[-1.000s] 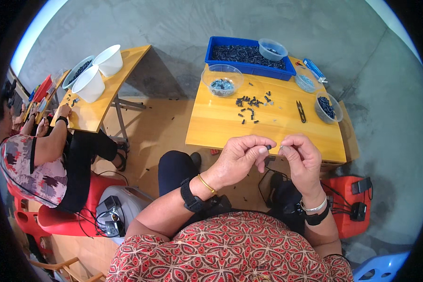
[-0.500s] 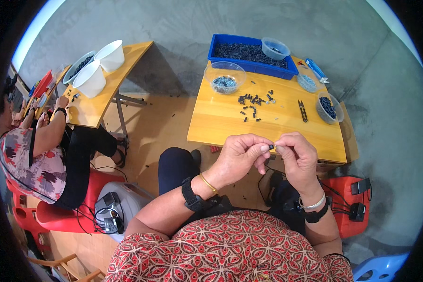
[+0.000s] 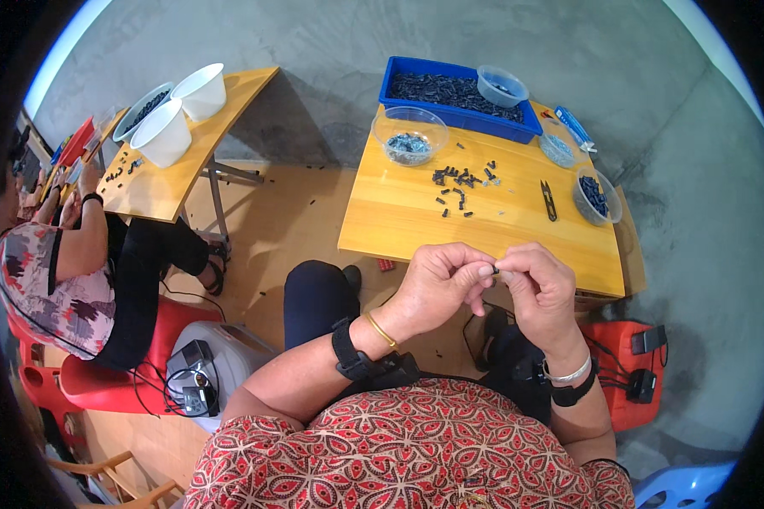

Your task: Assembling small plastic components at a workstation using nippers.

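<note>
Just past the table's near edge, my left hand pinches a small black plastic piece between thumb and forefinger. My right hand meets it there, fingertips closed against the piece's other end; whatever those fingers hold is hidden. Beyond my hands, several loose black pieces lie scattered on the yellow table. A pair of black thread snips rests to their right. At the left of the scatter stands a clear bowl with small silvery parts in it.
A blue tray full of black pieces holds a small clear tub. Two more tubs, one of silvery parts and one of black pieces, stand at the right. A co-worker sits left beside another table with white buckets.
My fingertips have drawn together, the right ones now touching the black piece and covering the small yellowish bit visible before. The co-worker's hands have pulled back from their table.
</note>
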### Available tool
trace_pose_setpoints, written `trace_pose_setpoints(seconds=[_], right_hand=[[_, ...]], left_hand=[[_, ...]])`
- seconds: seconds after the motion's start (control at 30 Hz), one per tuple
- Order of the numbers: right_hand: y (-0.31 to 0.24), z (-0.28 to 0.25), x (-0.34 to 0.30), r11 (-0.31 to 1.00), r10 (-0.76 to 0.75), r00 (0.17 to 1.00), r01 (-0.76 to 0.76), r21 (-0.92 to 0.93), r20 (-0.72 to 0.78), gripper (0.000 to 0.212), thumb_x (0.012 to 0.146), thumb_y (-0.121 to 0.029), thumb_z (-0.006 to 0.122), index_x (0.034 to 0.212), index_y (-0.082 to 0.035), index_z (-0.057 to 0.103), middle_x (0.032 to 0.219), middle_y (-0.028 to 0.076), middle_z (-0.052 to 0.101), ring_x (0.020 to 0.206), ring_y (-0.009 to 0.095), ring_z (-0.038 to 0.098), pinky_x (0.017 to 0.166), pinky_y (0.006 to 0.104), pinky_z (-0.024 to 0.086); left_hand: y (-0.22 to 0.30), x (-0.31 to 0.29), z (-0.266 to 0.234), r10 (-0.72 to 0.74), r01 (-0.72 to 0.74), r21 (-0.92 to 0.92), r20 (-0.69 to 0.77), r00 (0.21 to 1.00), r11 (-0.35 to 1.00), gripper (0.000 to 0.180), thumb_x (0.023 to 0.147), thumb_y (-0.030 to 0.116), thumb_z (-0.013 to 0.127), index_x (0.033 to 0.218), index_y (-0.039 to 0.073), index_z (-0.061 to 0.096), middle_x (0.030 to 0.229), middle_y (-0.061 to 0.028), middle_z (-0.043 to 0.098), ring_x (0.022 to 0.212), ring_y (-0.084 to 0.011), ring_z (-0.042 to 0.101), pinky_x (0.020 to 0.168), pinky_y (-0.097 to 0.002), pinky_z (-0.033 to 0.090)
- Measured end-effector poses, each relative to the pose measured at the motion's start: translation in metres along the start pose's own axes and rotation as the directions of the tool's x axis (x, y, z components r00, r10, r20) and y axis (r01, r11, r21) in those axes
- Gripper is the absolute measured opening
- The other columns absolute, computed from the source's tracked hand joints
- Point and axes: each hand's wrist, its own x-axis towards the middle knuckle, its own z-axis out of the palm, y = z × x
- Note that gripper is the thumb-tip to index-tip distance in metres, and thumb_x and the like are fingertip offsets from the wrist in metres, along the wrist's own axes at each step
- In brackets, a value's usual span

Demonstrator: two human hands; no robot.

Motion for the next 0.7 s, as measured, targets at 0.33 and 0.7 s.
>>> trace_pose_setpoints(seconds=[0.33, 0.7], right_hand=[[-0.001, 0.005, -0.005, 0.999, 0.049, 0.996, -0.049, 0.009, -0.077, 0.014, 0.079, 0.006, 0.053, 0.09, 0.0, 0.058, 0.074, 0.009, 0.056, 0.065, 0.017, 0.054, 0.059, 0.0246, 0.043], [0.001, 0.006, -0.013, 0.97, -0.012, 0.997, 0.03, -0.241, 0.076, 0.036, 0.077, 0.007, 0.046, 0.113, 0.001, 0.051, 0.091, 0.017, 0.054, 0.081, 0.03, 0.055, 0.071, 0.0344, 0.045]], left_hand=[[-0.001, 0.002, 0.001, 0.043, -0.045, -0.074, -0.024, 0.999, 0.996, 0.015, 0.087, 0.006, 0.051, 0.092, -0.006, 0.058, 0.073, -0.0058, 0.057, 0.055, -0.0084, 0.052, 0.05, -0.0235, 0.051], [-0.005, 0.006, -0.005, -0.057, 0.05, -0.194, -0.033, 0.998, 0.98, 0.014, 0.087, 0.009, 0.051, 0.09, -0.001, 0.06, 0.073, -0.0045, 0.06, 0.053, -0.0108, 0.055, 0.048, -0.02, 0.044]])
